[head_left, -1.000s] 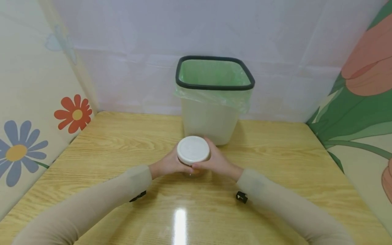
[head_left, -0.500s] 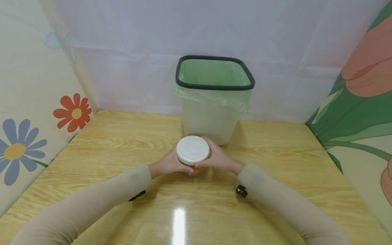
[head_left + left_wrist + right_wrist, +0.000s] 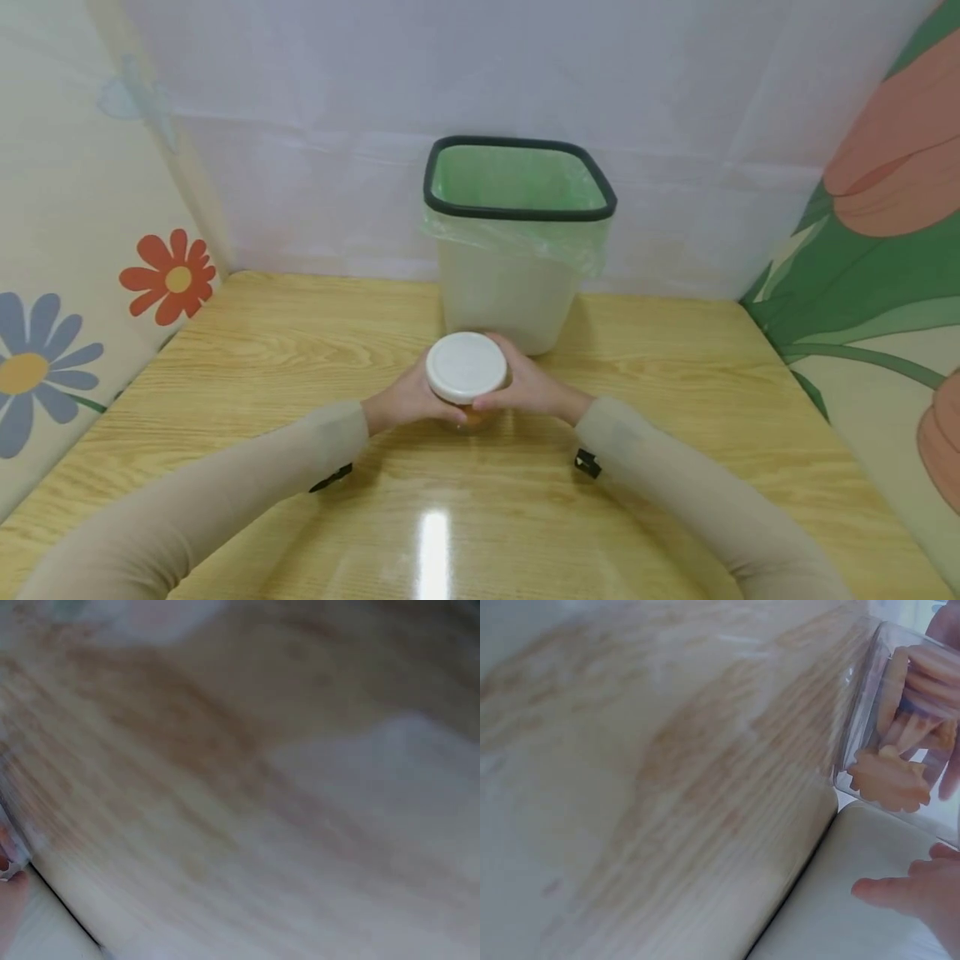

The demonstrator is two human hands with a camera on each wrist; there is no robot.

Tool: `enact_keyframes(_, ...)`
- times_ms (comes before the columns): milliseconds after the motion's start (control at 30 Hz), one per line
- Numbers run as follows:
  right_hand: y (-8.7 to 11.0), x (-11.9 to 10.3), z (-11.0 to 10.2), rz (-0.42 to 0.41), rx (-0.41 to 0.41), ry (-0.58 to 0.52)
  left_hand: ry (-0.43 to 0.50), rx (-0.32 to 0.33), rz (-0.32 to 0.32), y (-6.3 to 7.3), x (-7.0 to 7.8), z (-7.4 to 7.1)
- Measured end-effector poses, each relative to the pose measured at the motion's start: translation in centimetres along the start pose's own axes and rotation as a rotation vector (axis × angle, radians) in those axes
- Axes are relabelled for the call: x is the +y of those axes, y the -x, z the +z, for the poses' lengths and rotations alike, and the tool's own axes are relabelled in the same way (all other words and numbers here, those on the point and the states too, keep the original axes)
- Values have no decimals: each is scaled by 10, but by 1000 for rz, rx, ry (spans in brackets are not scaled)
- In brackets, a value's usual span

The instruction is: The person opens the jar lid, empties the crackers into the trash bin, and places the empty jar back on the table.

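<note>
A clear jar [image 3: 866, 712] with a round white lid [image 3: 467, 367] stands upright, in front of the bin. Inside it, tan pieces with scalloped edges [image 3: 889, 780] show in the right wrist view. My left hand [image 3: 408, 396] grips its left side, thumb across the front below the lid. From the right, my right hand [image 3: 536, 387] holds the jar, its thumb at the front and a finger reaching round the far side near the lid. The thumb tips lie close together. Most of the other fingers are hidden behind the jar. In the left wrist view, only a sliver of jar and hand shows.
A pale waste bin [image 3: 502, 287] with a dark rim and green liner stands just behind the jar. Wood-grain table [image 3: 300, 333] surrounds it. A white cloth [image 3: 315, 167] hangs behind, with flower-patterned panels [image 3: 60, 200] at both sides.
The head view has shifted slightly, so everything sits a little further left. My right wrist has turned a little and the thumb tips have drawn slightly apart. The jar keeps its place before the bin.
</note>
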State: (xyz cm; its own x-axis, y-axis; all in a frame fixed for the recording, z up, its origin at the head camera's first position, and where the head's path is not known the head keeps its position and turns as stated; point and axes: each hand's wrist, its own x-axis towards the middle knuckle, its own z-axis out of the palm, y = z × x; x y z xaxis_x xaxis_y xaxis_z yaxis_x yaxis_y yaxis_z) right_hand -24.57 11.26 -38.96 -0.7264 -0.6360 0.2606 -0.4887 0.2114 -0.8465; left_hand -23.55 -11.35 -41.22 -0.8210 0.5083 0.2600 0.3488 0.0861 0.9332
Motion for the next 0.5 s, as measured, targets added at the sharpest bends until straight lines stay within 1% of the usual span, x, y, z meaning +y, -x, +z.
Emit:
enact_keyframes(100, 1, -1, 0, -3, -10, -2, -4, -12, -8, 0, 0, 0)
enact_keyframes(200, 1, -3, -1, 11, -15, 6, -1, -21, 3, 0, 0, 0)
enact_keyframes(333, -1, -5, -4, 36, -26, 32, -6, -19, 9, 1, 1, -1)
enact_keyframes(500, -2, -6, -7, 58, -52, 47, -23, -17, -4, 0, 2, -3)
